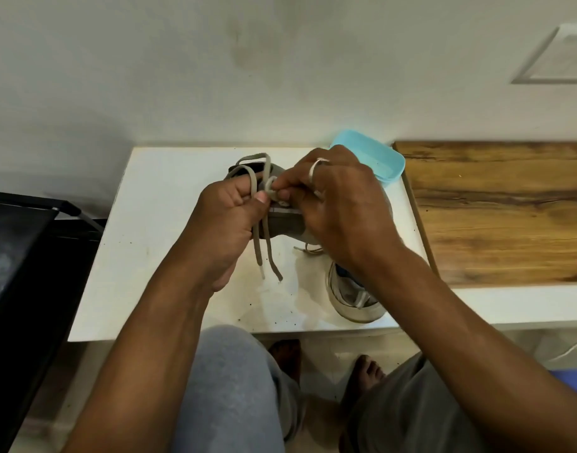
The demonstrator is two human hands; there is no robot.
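The left hand and the right hand meet over the middle of a grey shoe, both pinching the same beige lace where it bunches into a small knot between them. The left thumb presses the lace against the curled fingers, and the right fingertips close on the knot from the other side. How the strands cross inside the pinch is hidden by the fingers. From the grip a loop of lace rises away over the back of the left hand, and two free ends hang down in front of the shoe, their tips resting on the white table. The hands cover most of the shoe, so only a grey side panel and a dark part behind the loop show. A pale band circles one right finger; whether it is a ring or lace cannot be told. Both wrists are bent inward with the forearms coming up from below. A second, pale shoe lies near the table's front edge, partly under the right forearm. A light blue box sits behind the right hand, beside a wooden top.
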